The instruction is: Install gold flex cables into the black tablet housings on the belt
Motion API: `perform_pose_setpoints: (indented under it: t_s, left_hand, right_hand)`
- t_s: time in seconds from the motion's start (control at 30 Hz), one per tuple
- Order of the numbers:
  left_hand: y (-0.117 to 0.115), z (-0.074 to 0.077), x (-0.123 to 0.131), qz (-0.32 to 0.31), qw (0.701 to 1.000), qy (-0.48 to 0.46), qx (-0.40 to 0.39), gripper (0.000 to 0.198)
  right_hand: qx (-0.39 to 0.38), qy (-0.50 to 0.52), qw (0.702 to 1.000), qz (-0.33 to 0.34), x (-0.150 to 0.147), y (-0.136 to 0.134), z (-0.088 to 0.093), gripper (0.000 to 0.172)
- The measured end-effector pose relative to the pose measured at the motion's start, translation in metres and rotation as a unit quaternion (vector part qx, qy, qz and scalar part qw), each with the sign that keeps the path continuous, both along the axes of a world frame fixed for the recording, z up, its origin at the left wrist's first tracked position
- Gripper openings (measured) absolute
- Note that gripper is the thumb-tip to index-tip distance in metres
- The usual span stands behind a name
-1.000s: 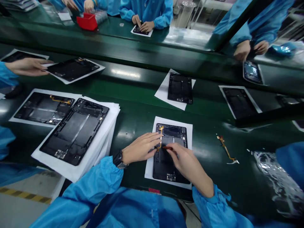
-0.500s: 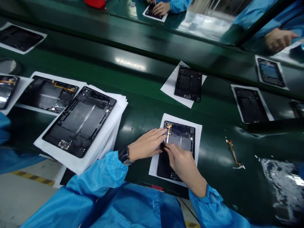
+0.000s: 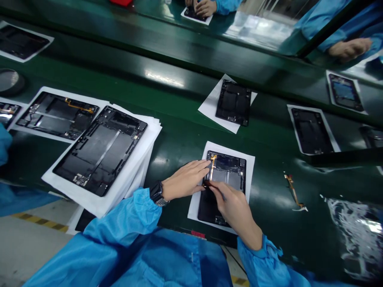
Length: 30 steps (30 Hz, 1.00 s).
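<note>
An open black tablet housing [image 3: 209, 207] lies on white paper [image 3: 250, 175] in front of me. A thin orange flex cable [image 3: 213, 165] runs along its upper left side. My left hand [image 3: 187, 180], with a black watch on the wrist, lies with fingers stretched out across the housing's left edge, fingertips beside the cable. My right hand [image 3: 235, 203] is over the middle of the housing, thumb and forefinger pinched at the cable's lower end. The fingers partly hide that end.
To the left, a large tablet housing [image 3: 101, 151] tops a stack of white sheets. A loose flex cable [image 3: 295, 193] and a heap of clear plastic strips [image 3: 356, 235] lie at right. More housings [image 3: 233, 103] sit on papers beyond; co-workers' hands [image 3: 206, 8] show across the bench.
My right hand has shifted slightly at the cable's lower end; my left hand stays in place. Housings on the far strip have slid a little left. A co-worker's hand at upper right has moved.
</note>
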<state>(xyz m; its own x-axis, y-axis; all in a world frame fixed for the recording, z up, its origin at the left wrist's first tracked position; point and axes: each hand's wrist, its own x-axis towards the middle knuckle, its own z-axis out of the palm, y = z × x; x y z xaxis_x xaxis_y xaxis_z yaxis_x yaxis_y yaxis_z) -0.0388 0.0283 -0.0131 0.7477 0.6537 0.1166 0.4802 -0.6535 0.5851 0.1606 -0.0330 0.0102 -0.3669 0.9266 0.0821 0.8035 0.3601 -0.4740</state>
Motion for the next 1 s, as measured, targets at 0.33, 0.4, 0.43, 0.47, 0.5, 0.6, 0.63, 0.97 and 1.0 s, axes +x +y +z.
perform_pose_setpoints:
  t_s: [0.33,0.4,0.43,0.47,0.5,0.6,0.63,0.97,1.0]
  left_hand:
    - [0.001,-0.005,0.000,0.007,1.000,-0.026,-0.006,0.062]
    - [0.000,-0.005,-0.001,0.011,1.000,-0.027,-0.005,0.066]
    - [0.000,-0.005,-0.001,0.011,1.000,-0.027,-0.003,0.068]
    - [0.000,-0.004,0.000,0.009,1.000,-0.026,-0.001,0.069]
    - [0.000,-0.004,0.000,0.008,1.000,-0.024,0.002,0.068]
    - [0.001,-0.003,0.001,0.012,1.000,-0.015,0.005,0.065]
    - [0.001,-0.003,0.001,0.014,1.000,-0.013,0.004,0.064]
    - [0.013,0.016,0.004,0.026,0.999,0.021,-0.009,0.051]
    - [0.021,0.020,0.010,0.043,0.999,0.018,0.003,0.044]
  right_hand:
    - [-0.004,-0.148,0.989,0.012,-0.024,0.012,0.012,0.017]
    - [-0.015,-0.138,0.990,0.009,-0.019,0.013,0.015,0.016]
    - [-0.015,-0.132,0.991,0.004,-0.015,0.013,0.015,0.016]
    - [-0.012,-0.130,0.991,-0.003,-0.011,0.012,0.015,0.016]
    - [-0.009,-0.134,0.991,-0.009,-0.008,0.011,0.015,0.016]
    - [-0.001,-0.157,0.988,-0.006,-0.008,0.008,0.013,0.017]
    - [0.001,-0.162,0.987,0.000,-0.011,0.008,0.012,0.017]
    - [-0.061,0.165,0.976,-0.127,-0.009,0.005,-0.008,0.017]
    - [-0.079,0.270,0.944,-0.175,-0.004,0.007,-0.010,0.017]
